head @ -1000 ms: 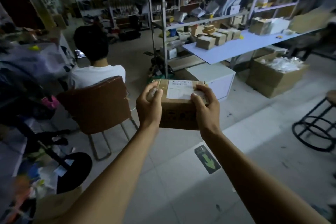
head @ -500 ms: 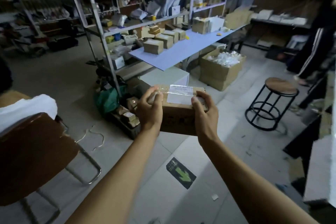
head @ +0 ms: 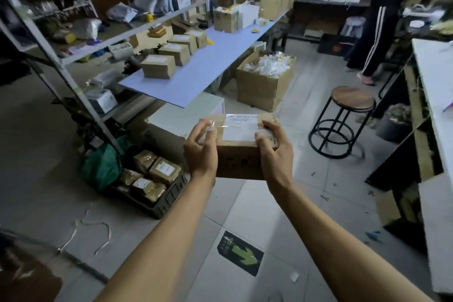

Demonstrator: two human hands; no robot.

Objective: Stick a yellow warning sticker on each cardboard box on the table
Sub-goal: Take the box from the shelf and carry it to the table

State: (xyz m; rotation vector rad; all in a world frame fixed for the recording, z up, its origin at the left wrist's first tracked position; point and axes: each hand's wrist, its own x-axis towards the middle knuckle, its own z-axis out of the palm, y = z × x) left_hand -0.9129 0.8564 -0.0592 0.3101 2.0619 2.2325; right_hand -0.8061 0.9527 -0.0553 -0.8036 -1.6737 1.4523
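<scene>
I hold a taped cardboard box (head: 239, 152) with a white label on top, out in front of me above the floor. My left hand (head: 202, 148) grips its left end and my right hand (head: 273, 148) grips its right end. Ahead lies a long blue table (head: 208, 68) with several cardboard boxes (head: 159, 66) in a row along its left side. Small yellow stickers (head: 255, 30) lie on the table further back.
Metal shelving (head: 73, 66) stands left of the table. A crate of parcels (head: 152, 179) sits on the floor at left. An open carton (head: 264, 81) and a round stool (head: 348, 117) stand to the right. A person (head: 382, 19) stands at the back right beside a white counter (head: 436, 95).
My view has swung right and closer to the blue table; the seated person and brown chair have left view. Both hands keep the same grip on the box.
</scene>
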